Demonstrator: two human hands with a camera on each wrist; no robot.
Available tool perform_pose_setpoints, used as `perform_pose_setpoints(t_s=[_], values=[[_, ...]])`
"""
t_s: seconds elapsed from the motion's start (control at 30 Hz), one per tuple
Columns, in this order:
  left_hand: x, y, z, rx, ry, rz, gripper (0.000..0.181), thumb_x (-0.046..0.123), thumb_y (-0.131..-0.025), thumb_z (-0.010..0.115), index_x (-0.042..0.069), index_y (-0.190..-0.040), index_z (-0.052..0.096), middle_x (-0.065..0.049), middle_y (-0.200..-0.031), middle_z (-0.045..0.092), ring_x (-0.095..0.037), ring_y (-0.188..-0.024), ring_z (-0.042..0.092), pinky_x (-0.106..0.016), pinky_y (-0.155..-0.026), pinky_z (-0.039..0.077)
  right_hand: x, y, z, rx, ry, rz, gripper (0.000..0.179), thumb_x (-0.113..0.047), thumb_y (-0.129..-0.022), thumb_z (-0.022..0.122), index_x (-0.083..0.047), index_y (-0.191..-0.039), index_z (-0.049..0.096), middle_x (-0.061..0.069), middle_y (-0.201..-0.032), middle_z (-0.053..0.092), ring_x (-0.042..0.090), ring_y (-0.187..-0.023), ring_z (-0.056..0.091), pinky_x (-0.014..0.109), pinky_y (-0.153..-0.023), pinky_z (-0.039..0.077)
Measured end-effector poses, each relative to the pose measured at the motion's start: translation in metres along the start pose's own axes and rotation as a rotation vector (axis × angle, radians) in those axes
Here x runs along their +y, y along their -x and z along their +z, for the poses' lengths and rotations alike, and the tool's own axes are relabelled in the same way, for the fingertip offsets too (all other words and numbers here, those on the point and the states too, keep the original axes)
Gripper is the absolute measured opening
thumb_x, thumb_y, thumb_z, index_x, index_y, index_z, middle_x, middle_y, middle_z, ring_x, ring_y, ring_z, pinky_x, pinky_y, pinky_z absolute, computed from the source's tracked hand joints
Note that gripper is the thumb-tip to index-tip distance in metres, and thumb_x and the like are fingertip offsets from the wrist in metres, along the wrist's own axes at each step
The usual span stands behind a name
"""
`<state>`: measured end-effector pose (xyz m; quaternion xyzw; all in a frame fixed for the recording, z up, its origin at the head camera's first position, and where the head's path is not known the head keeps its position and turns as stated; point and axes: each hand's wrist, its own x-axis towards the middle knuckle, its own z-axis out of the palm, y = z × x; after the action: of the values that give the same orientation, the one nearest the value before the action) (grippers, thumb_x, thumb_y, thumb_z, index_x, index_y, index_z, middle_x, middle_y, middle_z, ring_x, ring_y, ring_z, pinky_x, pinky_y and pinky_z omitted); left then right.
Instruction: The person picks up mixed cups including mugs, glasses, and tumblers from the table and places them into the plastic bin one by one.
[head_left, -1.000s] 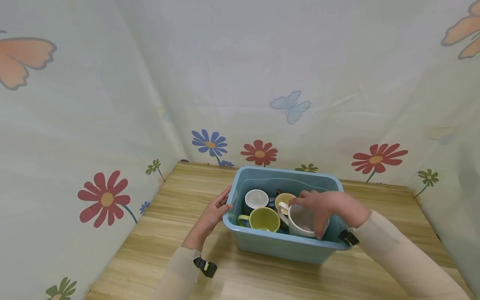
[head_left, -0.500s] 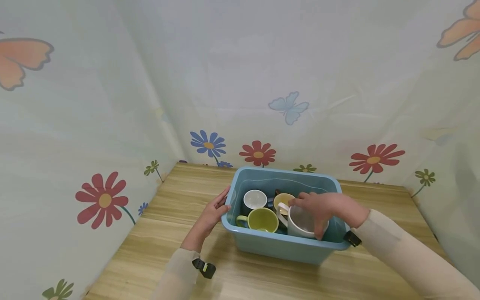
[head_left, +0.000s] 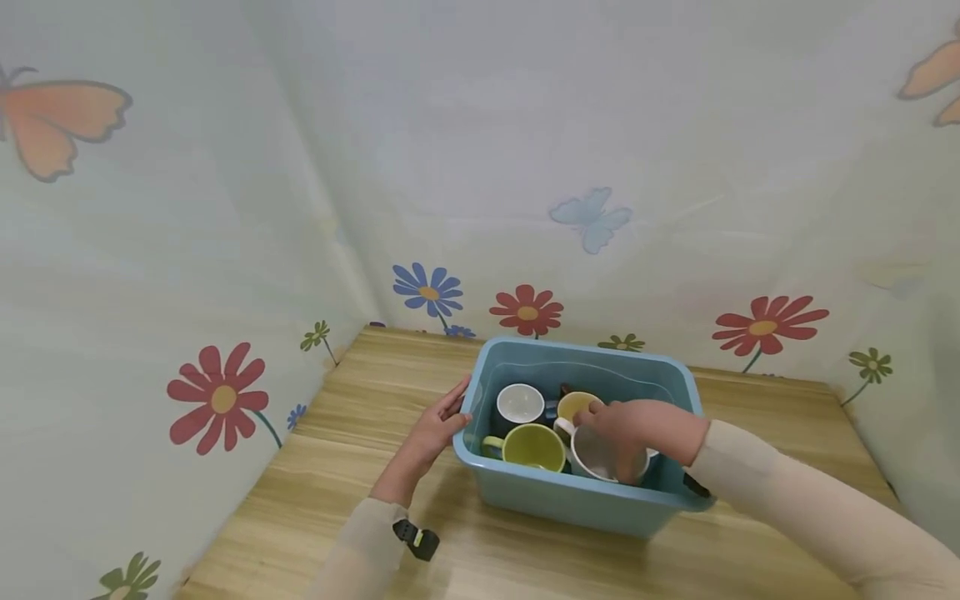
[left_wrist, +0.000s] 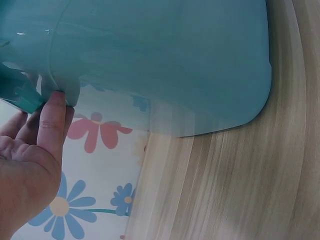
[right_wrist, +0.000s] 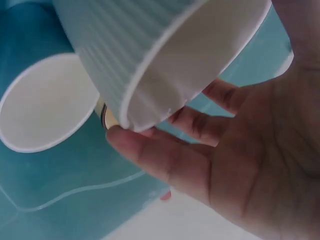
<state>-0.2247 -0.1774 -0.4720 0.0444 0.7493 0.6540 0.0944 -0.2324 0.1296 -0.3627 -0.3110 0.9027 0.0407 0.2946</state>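
A blue plastic bin [head_left: 566,500] stands on the table with several mugs in it. At its left end my left hand [head_left: 429,433] pinches the rim, the thumb on the edge and the fingers along the outside. My right hand [head_left: 637,427] reaches inside and grips a ribbed white mug [right_wrist: 125,40] by its rim, with the mug's handle [head_left: 564,427] pointing left. Next to it sit a lime-green mug [head_left: 534,448], a dark mug with a white inside [head_left: 521,404] and a mug with a yellow inside [head_left: 579,405], partly hidden by the right hand.
Wood-grain tabletop [head_left: 375,358] surrounds the bin on all sides. A white sheet [head_left: 480,167] printed with flowers and butterflies hangs behind and at both sides. Dark bands with small cameras sit on the wrists.
My right hand has moved slightly left and lower into the bin with the white mug. The left hand stays on the rim. The head view has shifted a little.
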Motion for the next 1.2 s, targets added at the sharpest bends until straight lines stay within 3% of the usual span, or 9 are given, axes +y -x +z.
perform_pose_setpoints(t_s=[0.17,0.43,0.83,1.2], values=[[-0.001,-0.001,0.003,0.008,-0.005,-0.009,0.070,0.010,-0.097,0.053,0.020,-0.162,0.031,-0.020,-0.164,0.037,-0.041,-0.146,0.044,-0.055,-0.106,0.052,-0.002,-0.007,0.002,-0.033,0.026,0.038,0.088,-0.018,-0.066,0.095,-0.014,-0.138,0.043,0.010,-0.118,0.051,0.028,-0.101,0.059,0.052,-0.093,0.060],[0.002,-0.003,0.002,0.000,0.000,-0.006,0.070,0.009,-0.097,0.052,0.020,-0.163,0.029,-0.019,-0.167,0.033,-0.041,-0.149,0.040,-0.055,-0.107,0.052,-0.002,-0.010,-0.003,-0.063,0.020,0.051,0.086,-0.018,-0.068,0.094,-0.014,-0.137,0.043,0.010,-0.119,0.052,0.029,-0.106,0.058,0.053,-0.097,0.059],[-0.003,-0.001,0.003,0.006,0.005,-0.010,0.070,0.008,-0.097,0.052,0.019,-0.163,0.030,-0.020,-0.166,0.034,-0.043,-0.148,0.041,-0.054,-0.106,0.053,-0.003,-0.013,0.004,-0.047,-0.029,0.068,0.082,-0.017,-0.069,0.095,-0.016,-0.134,0.045,0.009,-0.117,0.052,0.028,-0.105,0.058,0.052,-0.098,0.059],[-0.004,-0.002,0.002,0.013,0.004,-0.008,0.069,0.009,-0.097,0.052,0.019,-0.162,0.031,-0.021,-0.165,0.035,-0.044,-0.147,0.042,-0.054,-0.106,0.053,0.000,-0.017,0.008,-0.023,-0.003,0.070,0.081,-0.017,-0.068,0.095,-0.019,-0.133,0.047,0.007,-0.117,0.052,0.027,-0.105,0.058,0.051,-0.096,0.059]])
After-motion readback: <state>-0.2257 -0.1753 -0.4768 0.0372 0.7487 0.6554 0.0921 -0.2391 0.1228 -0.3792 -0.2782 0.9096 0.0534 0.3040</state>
